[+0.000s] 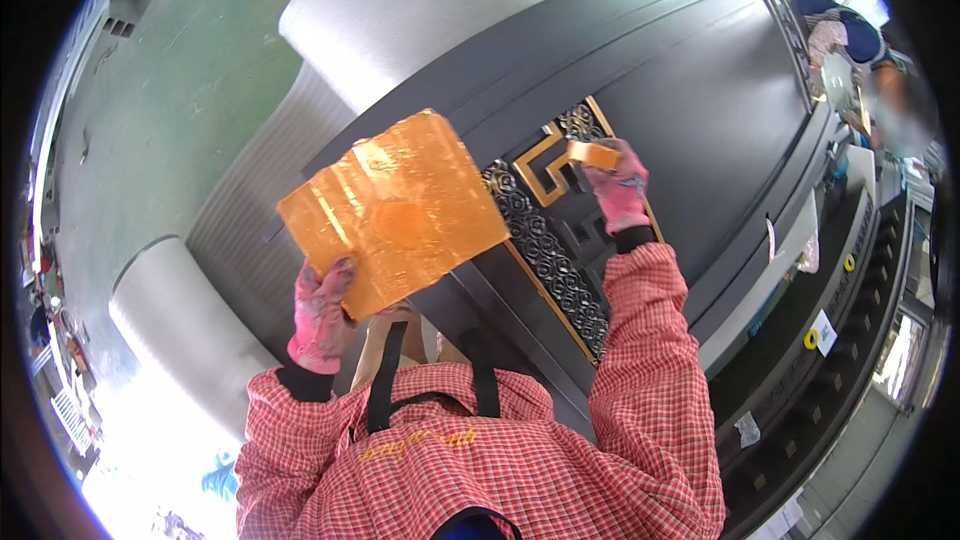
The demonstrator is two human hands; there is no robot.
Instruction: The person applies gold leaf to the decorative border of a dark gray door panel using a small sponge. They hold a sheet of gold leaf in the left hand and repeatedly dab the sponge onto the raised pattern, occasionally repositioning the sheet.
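Note:
My left hand (322,315), in a stained pink glove, is closed on the lower left corner of a shiny orange-gold board (440,180). The board has a creased surface and a round patch near its middle. In my right hand (622,190), also gloved in pink, is a small flat gold-orange block (594,155). The block is at the gold-edged angular pattern (532,178) on a dark grey door panel (690,90); whether it touches is unclear. Black carved scrollwork (540,250) runs beside that pattern, with part of the panel hidden behind the board.
Grey sheet material (400,10) lies beyond the panel, and a pale roll (190,310) lies to the left on the green floor (190,110). At the far right another person (850,40) bends by the panel's end. A long dark rack (800,370) holds yellow tape rolls (811,339).

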